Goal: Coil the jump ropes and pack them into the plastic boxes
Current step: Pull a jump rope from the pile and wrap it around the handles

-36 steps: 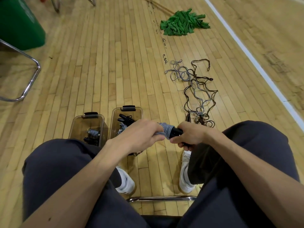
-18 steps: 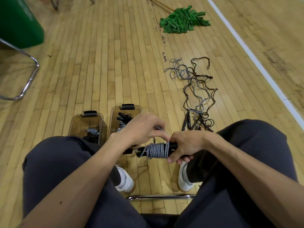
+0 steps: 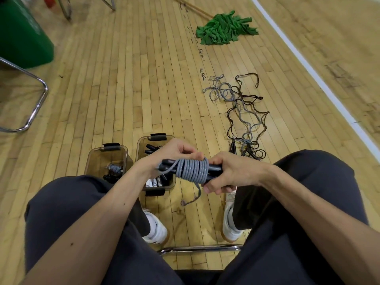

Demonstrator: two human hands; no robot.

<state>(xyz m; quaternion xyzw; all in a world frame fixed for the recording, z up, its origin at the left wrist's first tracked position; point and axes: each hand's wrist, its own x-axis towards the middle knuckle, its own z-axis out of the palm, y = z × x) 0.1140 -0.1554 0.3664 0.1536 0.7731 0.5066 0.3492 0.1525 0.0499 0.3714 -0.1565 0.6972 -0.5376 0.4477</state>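
A grey jump rope [image 3: 192,169] is wound in tight turns round its black handles, held level above my knees. My right hand [image 3: 228,173] grips the handles' right end. My left hand [image 3: 174,154] sits behind the coil with fingers curled on the rope's last turn; a short loose tail hangs below. Two clear plastic boxes stand on the floor under my hands: the left box [image 3: 107,159] holds a coiled rope, the right box [image 3: 144,145] holds several black-handled ropes. A tangle of loose grey and brown ropes [image 3: 244,112] lies on the floor ahead to the right.
I sit on a chair; its metal bar [image 3: 200,248] runs between my white shoes. A green mop head [image 3: 224,27] lies far ahead, a green bin [image 3: 22,36] and a chair leg [image 3: 35,108] at left. A white line [image 3: 314,75] crosses the wooden floor at right.
The coil has grown by several turns and the loose tail has shortened. My left hand has gone round from in front of the bundle to behind it.
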